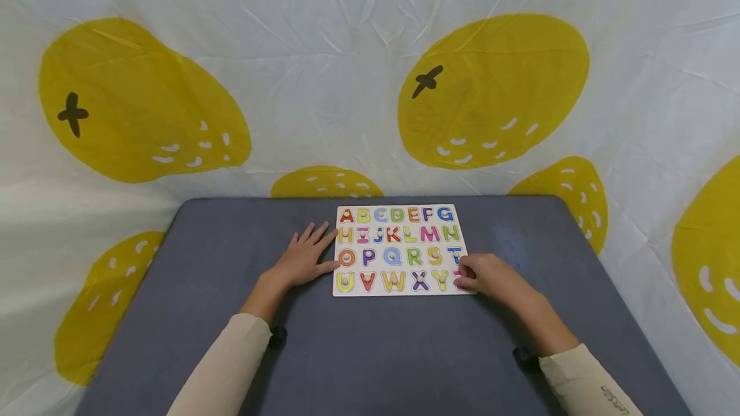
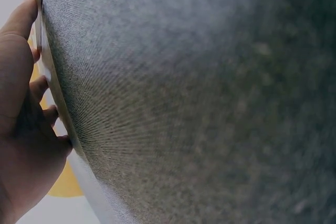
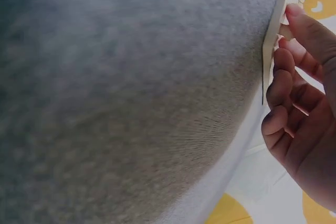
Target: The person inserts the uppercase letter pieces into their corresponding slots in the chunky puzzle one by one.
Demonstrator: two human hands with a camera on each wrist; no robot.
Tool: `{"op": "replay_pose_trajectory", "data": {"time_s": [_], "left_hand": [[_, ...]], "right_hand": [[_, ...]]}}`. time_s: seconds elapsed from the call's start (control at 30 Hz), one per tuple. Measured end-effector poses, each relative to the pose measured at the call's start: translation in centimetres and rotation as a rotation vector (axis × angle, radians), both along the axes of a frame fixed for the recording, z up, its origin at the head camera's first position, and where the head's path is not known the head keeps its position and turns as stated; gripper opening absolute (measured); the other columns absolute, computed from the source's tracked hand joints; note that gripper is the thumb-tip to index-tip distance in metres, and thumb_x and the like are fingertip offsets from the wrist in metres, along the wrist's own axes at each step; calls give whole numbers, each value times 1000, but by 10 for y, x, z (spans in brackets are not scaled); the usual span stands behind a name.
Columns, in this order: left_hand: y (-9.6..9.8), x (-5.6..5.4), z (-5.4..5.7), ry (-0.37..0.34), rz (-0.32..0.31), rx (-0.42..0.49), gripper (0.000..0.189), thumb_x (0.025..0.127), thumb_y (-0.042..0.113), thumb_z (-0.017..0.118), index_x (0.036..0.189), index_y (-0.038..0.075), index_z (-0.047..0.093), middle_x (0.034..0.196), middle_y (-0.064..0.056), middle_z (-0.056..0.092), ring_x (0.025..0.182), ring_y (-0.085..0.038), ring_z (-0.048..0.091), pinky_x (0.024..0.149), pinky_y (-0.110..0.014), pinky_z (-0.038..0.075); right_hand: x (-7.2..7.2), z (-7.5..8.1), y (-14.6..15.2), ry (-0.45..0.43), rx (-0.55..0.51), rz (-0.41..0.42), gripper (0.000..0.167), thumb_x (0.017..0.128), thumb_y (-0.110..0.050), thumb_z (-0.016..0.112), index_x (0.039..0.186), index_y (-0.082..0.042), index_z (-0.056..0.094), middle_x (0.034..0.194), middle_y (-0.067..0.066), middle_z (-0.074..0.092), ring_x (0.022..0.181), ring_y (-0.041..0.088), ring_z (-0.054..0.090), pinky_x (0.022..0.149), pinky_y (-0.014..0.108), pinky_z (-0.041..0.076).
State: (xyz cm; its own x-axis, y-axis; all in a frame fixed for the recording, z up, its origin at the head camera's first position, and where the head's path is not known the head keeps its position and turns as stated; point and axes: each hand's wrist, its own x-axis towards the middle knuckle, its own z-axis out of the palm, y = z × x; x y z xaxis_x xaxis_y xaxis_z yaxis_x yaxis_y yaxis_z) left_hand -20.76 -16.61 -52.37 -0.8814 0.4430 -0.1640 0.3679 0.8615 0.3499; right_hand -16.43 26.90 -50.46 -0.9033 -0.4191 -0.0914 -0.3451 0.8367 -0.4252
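A white alphabet puzzle board lies flat on the table, its colourful knobbed letters set in rows from A onward. My left hand rests beside the board's left edge with fingers spread, the thumb tip at the edge. At the lower right corner, my right hand pinches the small knob of the pink letter Z piece between thumb and index finger. The other fingers of that hand curl inward next to the board's side. Most of the Z is hidden by the hand.
The dark grey table has rounded far corners. A white curtain printed with large yellow fruit hangs right behind it and along both sides. Dark bands sit on both wrists, by the beige sleeves.
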Motion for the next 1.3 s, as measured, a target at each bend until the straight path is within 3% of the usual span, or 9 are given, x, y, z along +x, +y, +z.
{"op": "replay_pose_trajectory", "data": {"time_s": [0.27, 0.47, 0.83, 1.13, 1.3], "left_hand": [[0, 2, -7, -27, -14, -2, 84, 99, 56, 61, 166, 20, 25, 173, -13, 17, 160, -44, 8, 123, -71, 11], [1, 0, -8, -17, -1, -10, 83, 100, 56, 60, 166, 21, 24, 174, -11, 16, 160, -43, 7, 123, -71, 10], [3, -2, 1, -41, 23, -41, 83, 100, 56, 60, 167, 22, 23, 174, -11, 15, 160, -42, 7, 124, -70, 10], [-1, -5, -3, -9, 40, 61, 83, 99, 56, 61, 164, 15, 30, 172, -14, 22, 159, -43, 12, 124, -69, 12], [-3, -2, 12, 61, 72, 145, 74, 102, 49, 60, 161, 11, 37, 169, -17, 28, 159, -41, 18, 125, -65, 17]], "right_hand": [[3, 0, -2, -108, 0, -22, 31, 88, -25, 83, 73, -17, 57, 63, -6, 45, 59, 8, 43, 56, 22, 31], [2, 3, -4, -99, 3, -10, 31, 89, -24, 82, 74, -16, 56, 63, -6, 44, 60, 9, 43, 57, 23, 30], [-1, 5, -6, -94, 2, -4, 30, 89, -24, 82, 75, -16, 56, 63, -6, 45, 60, 9, 44, 57, 23, 31], [-1, 13, -2, -62, -40, -14, 25, 89, -26, 82, 85, -15, 61, 67, -5, 48, 61, 8, 44, 56, 23, 35], [-5, 30, -5, 43, -51, -20, 19, 91, -23, 81, 92, -12, 65, 69, -5, 49, 63, 8, 45, 57, 24, 39]]}}
